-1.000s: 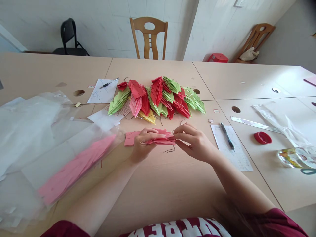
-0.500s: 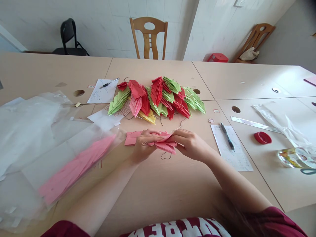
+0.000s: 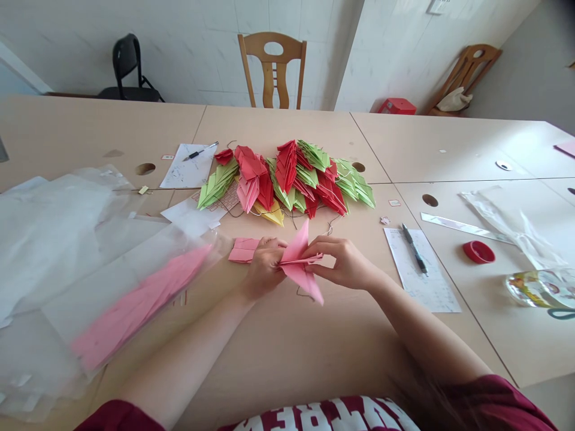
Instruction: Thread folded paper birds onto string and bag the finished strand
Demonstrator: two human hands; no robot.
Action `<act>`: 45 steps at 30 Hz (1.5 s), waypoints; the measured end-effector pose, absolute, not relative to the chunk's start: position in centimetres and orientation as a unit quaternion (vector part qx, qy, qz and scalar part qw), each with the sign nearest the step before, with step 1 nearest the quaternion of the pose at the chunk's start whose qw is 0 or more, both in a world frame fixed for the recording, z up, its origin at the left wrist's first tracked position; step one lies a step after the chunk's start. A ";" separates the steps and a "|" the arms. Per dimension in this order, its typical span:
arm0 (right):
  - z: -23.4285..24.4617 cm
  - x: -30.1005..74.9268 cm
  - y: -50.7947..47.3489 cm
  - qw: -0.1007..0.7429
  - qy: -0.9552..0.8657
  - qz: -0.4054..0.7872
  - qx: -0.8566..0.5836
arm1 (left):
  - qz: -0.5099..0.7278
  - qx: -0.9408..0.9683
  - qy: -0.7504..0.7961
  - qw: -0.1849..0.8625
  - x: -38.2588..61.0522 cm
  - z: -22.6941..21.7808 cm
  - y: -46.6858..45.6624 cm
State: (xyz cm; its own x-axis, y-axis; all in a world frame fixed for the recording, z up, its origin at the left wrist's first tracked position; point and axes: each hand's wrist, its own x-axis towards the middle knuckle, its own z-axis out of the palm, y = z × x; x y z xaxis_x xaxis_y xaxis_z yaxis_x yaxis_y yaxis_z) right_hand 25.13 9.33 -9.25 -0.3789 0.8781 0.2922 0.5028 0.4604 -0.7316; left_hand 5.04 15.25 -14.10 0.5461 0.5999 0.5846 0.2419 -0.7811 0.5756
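Now, on the tabletop (image 3: 278, 353) just this side of your hands, a dark thread (image 3: 305, 294) curls by the lower flap of the pink folded paper (image 3: 302, 275). That paper sits between your hands, its flaps fanned out. Your left hand (image 3: 266, 266) is closed around its base; your right hand (image 3: 344, 261) pinches the narrow middle layers between thumb and fingers. Expect it to be very light, crisp along the creases but easily bent or torn at the tips, so hold the thick layered base and guide flaps with fingertips only. Beyond, a heap of red, green, pink and yellow folded pieces (image 3: 286, 170) probably crushes just as easily.
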 end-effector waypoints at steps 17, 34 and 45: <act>-10.5 24.5 9.4 0.434 -0.695 0.358 -0.448 | 0.356 0.854 0.260 0.275 5.3 -14.4 15.0; -9.7 25.6 9.7 0.409 -0.676 0.322 -0.522 | 0.398 0.839 0.270 0.256 4.9 -13.8 15.3; -10.0 25.6 9.8 0.459 -0.645 0.367 -0.489 | 0.389 0.835 0.266 0.283 5.3 -13.2 15.0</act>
State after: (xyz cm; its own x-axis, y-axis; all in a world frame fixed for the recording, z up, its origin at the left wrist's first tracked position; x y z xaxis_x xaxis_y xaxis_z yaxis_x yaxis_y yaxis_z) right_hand 25.58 9.75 -9.96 -0.1009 0.9672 0.2329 0.2935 0.2526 -0.9220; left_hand 5.26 14.96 -13.23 0.5547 0.6655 0.4994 0.2244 -0.6976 0.6804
